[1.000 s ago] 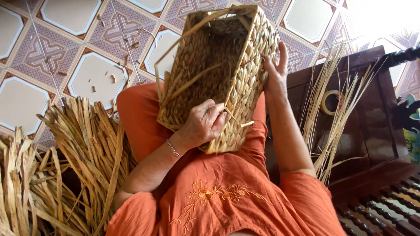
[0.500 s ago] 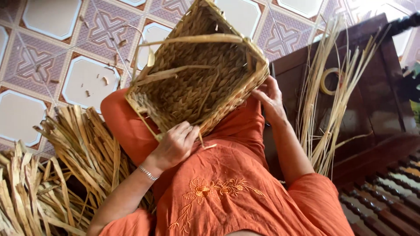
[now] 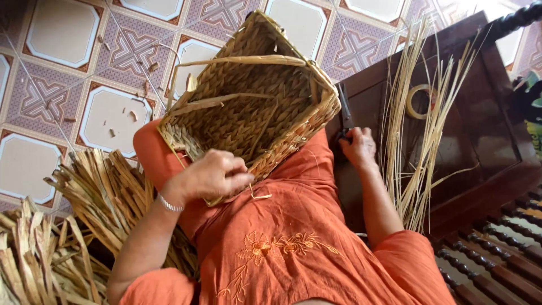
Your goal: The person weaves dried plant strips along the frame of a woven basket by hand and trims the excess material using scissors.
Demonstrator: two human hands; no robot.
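The basket [image 3: 254,107] is rough woven straw, dry and matt. The floor [image 3: 68,73] is smooth shiny tile. The table [image 3: 480,130] is dark glossy wood. The dress [image 3: 293,243] is soft orange cloth.

Patterned tiled floor [image 3: 62,68] and dark wood.
A dark wooden bench [image 3: 485,141] fills the right side; bright light falls top right.
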